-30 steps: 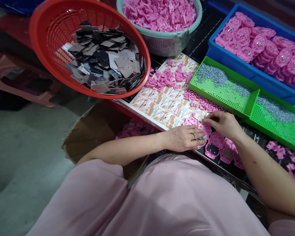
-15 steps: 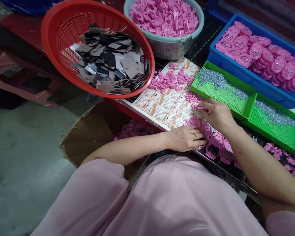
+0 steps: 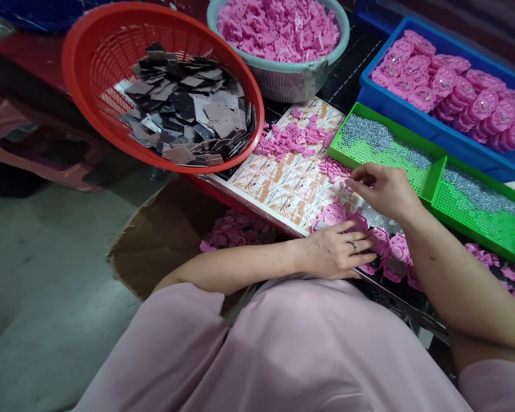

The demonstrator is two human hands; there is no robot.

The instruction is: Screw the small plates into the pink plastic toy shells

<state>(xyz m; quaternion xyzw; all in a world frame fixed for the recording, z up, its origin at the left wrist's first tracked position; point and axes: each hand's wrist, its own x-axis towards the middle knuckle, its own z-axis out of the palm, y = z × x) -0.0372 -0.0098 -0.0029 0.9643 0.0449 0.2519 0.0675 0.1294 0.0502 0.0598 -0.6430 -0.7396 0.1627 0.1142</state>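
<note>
My left hand (image 3: 335, 249) lies with fingers stretched and spread across a row of pink plastic housings (image 3: 397, 249) along the table's near edge. One pink housing (image 3: 332, 214) shows just past its index finger. My right hand (image 3: 386, 187) is raised slightly above the table, thumb and index finger pinched. What sits between those fingertips is too small to make out. Beside the fingertips lies a patch of tiny pink pieces (image 3: 332, 167). Close behind the right hand stands a green tray (image 3: 416, 184) holding small silvery metal parts.
A red basket (image 3: 79, 86) of flat grey plates leans at the left, near a pale green basket (image 3: 278, 80) of pink parts. Behind the green tray is a blue bin (image 3: 369, 94) of stacked pink housings. Below the table edge stands a cardboard box (image 3: 141, 240).
My left hand has shifted slightly right and nearer to me, its fingers more spread. My right hand has drawn a little right, thumb and index finger closer together. The view has shifted slightly.
</note>
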